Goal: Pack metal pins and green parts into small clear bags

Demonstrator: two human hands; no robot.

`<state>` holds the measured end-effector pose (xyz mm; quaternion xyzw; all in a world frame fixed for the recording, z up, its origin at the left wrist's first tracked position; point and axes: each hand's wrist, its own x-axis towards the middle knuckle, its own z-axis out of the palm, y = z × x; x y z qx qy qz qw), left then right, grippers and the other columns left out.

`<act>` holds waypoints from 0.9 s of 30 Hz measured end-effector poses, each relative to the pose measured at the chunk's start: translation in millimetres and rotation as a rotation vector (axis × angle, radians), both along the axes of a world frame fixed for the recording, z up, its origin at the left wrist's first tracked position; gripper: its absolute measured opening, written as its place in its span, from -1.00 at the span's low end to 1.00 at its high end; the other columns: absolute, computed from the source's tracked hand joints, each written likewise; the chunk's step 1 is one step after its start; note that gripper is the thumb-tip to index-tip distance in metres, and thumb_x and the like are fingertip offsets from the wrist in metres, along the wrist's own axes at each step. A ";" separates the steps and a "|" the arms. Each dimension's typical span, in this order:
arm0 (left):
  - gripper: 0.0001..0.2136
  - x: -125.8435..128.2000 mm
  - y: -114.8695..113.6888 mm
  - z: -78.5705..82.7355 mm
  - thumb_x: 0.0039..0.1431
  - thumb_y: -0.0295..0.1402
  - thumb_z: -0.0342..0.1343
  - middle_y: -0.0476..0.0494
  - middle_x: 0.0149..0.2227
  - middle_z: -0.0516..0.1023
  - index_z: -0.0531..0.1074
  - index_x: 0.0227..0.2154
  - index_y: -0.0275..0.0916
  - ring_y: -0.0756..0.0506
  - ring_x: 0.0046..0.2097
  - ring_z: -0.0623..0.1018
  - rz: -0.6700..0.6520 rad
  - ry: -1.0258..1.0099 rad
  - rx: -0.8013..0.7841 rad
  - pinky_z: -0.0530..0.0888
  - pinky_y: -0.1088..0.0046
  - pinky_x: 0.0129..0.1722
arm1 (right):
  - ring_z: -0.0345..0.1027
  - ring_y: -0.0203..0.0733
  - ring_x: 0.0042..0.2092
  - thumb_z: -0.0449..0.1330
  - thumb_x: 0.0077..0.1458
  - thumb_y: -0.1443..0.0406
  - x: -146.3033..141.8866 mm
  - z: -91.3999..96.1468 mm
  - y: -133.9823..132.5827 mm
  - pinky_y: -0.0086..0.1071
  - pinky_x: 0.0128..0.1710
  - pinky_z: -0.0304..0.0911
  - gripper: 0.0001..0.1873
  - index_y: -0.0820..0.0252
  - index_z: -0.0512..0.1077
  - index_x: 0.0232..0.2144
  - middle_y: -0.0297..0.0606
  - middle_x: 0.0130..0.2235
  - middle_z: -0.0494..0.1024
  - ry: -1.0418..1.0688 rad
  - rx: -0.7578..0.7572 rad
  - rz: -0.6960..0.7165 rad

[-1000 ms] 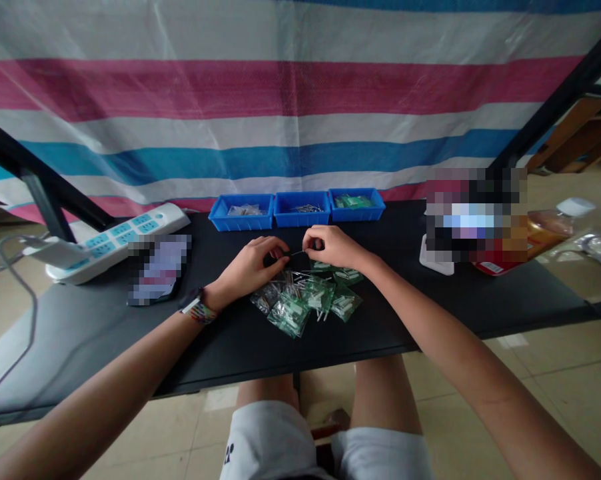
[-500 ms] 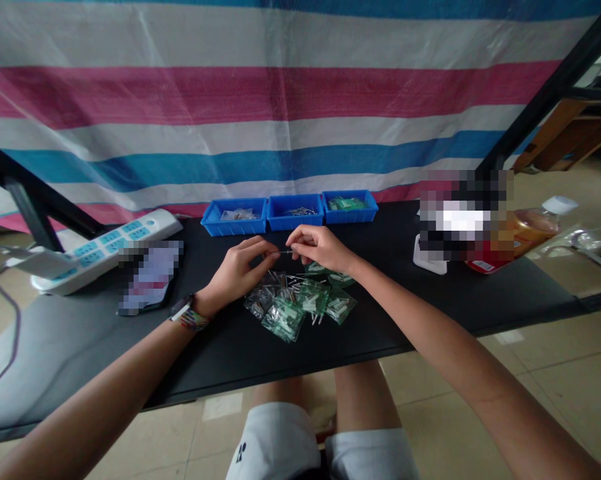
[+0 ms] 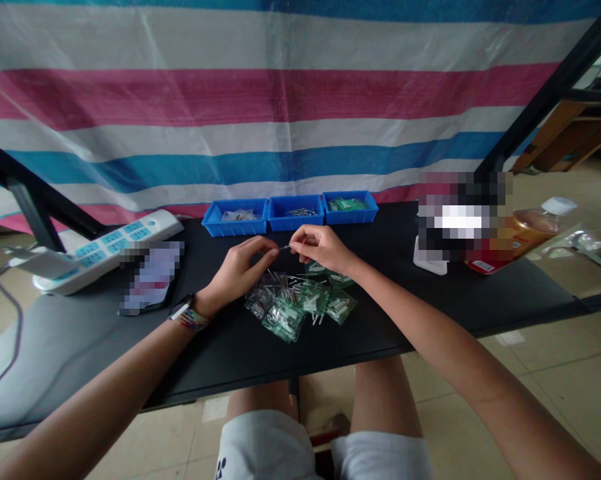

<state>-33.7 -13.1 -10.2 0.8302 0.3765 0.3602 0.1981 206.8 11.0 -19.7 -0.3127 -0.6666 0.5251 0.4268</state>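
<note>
Between my two hands is a thin metal rod [image 3: 285, 247], small and hard to make out in detail. My left hand [image 3: 243, 267] pinches its left end between thumb and fingers. At the other end, the fingertips of my right hand [image 3: 323, 248] are closed on it. Below the hands lies a pile of small clear and green plastic packets [image 3: 284, 319] with little parts inside. Several loose metal rods [image 3: 294, 283] lie among the packets. Behind the hands stand three blue bins: the left bin [image 3: 235, 227], the middle bin [image 3: 296, 221] and the right bin [image 3: 350, 215], all holding small parts.
A white power strip [image 3: 111, 250] with a plugged-in adapter and a phone [image 3: 153, 277] lie at the left of the black table [image 3: 220, 363]. A bottle [image 3: 533, 230] and a small white object [image 3: 429, 259] are at the right. A striped sheet [image 3: 290, 93] hangs behind.
My right hand's fingertips have shifted slightly to the right along the rod. My left hand stays nearly in place. My legs have spread apart a little under the table.
</note>
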 end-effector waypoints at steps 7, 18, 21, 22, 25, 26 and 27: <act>-0.78 2.3 -2.6 0.3 0.41 -0.14 0.16 -0.11 -0.27 0.60 0.50 -0.22 -0.20 -0.11 -0.23 0.58 0.057 -0.022 0.042 0.51 0.38 -0.16 | 0.43 -0.31 -0.45 0.45 0.12 -0.05 -2.5 -4.9 0.5 -0.43 -0.45 0.38 -0.56 0.19 0.51 -0.32 -0.29 -0.36 0.61 -0.015 0.014 -0.022; -0.72 2.3 -2.5 1.7 0.46 -0.15 0.11 -0.09 -0.35 0.59 0.51 -0.34 -0.19 -0.10 -0.30 0.55 0.043 0.003 0.035 0.43 0.38 -0.22 | 0.46 -0.27 -0.44 0.51 -0.01 0.13 -3.5 3.5 -6.2 -0.39 -0.42 0.44 -0.66 0.15 0.48 -0.33 -0.39 -0.43 0.53 0.047 -0.050 -0.017; -0.68 2.2 -2.6 3.6 0.47 -0.13 0.08 -0.11 -0.36 0.60 0.52 -0.37 -0.19 -0.12 -0.28 0.57 0.040 0.018 0.021 0.44 0.36 -0.20 | 0.46 -0.28 -0.45 0.47 0.02 0.14 -2.7 3.2 -5.7 -0.40 -0.43 0.43 -0.69 0.16 0.47 -0.34 -0.38 -0.43 0.52 0.047 -0.022 -0.034; -0.67 1.8 -2.4 4.4 0.47 -0.14 0.06 -0.12 -0.34 0.61 0.52 -0.36 -0.20 -0.13 -0.26 0.58 0.038 0.026 0.015 0.44 0.36 -0.18 | 0.45 -0.29 -0.45 0.46 0.03 0.13 -1.9 2.6 -3.8 -0.41 -0.44 0.42 -0.70 0.16 0.48 -0.34 -0.38 -0.43 0.52 0.053 0.000 -0.055; -0.71 -1.8 0.5 6.3 0.45 -0.17 0.04 -0.15 -0.27 0.64 0.54 -0.30 -0.21 -0.16 -0.20 0.61 0.027 0.054 -0.008 0.47 0.34 -0.13 | 0.43 -0.32 -0.47 0.44 0.07 0.11 3.7 -0.4 8.4 -0.43 -0.46 0.40 -0.70 0.16 0.49 -0.32 -0.35 -0.37 0.55 0.085 0.092 -0.219; -0.74 -3.8 2.2 6.5 0.42 -0.20 0.06 -0.15 -0.24 0.65 0.56 -0.28 -0.22 -0.16 -0.18 0.62 0.017 0.073 -0.013 0.48 0.33 -0.11 | 0.43 -0.33 -0.47 0.42 0.09 0.09 6.6 -1.8 14.5 -0.43 -0.46 0.40 -0.70 0.16 0.50 -0.30 -0.33 -0.34 0.57 0.093 0.124 -0.299; -0.77 -5.9 4.1 6.4 0.38 -0.24 0.07 -0.16 -0.22 0.66 0.57 -0.26 -0.22 -0.17 -0.16 0.62 0.001 0.101 -0.018 0.48 0.32 -0.09 | 0.43 -0.33 -0.47 0.40 0.11 0.09 10.0 -3.5 21.2 -0.44 -0.47 0.40 -0.71 0.16 0.52 -0.26 -0.30 -0.29 0.60 0.092 0.154 -0.375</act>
